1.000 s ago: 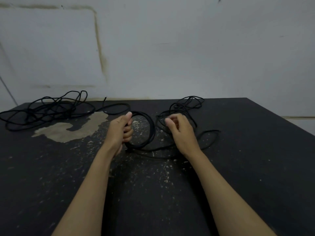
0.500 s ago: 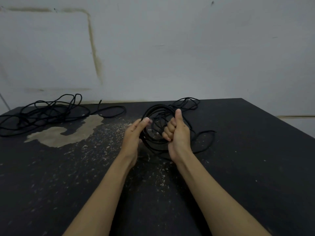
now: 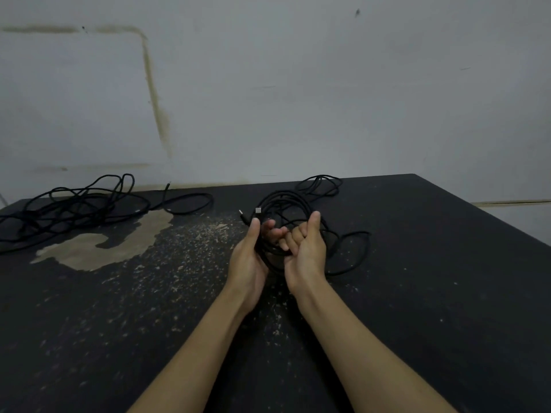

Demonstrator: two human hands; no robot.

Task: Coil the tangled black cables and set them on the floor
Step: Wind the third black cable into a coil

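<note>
Black cable coil (image 3: 283, 204), looped, seemingly several turns, gripped by left hand (image 3: 249, 257) and right hand (image 3: 305, 251)

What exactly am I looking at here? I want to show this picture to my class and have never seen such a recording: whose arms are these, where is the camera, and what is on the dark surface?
There is no machine: a person wears a wide-angle camera on the head, looking forward and down, so the two bare arms are the person's own. The left hand and right hand both grip a partly wound coil of black cable, held up just above a dark, scuffed surface. A small metal plug sticks up beside the left thumb. Loose loops of the same cable trail behind and to the right. A second tangled black cable lies untouched at far left, near a pale worn patch.
</note>
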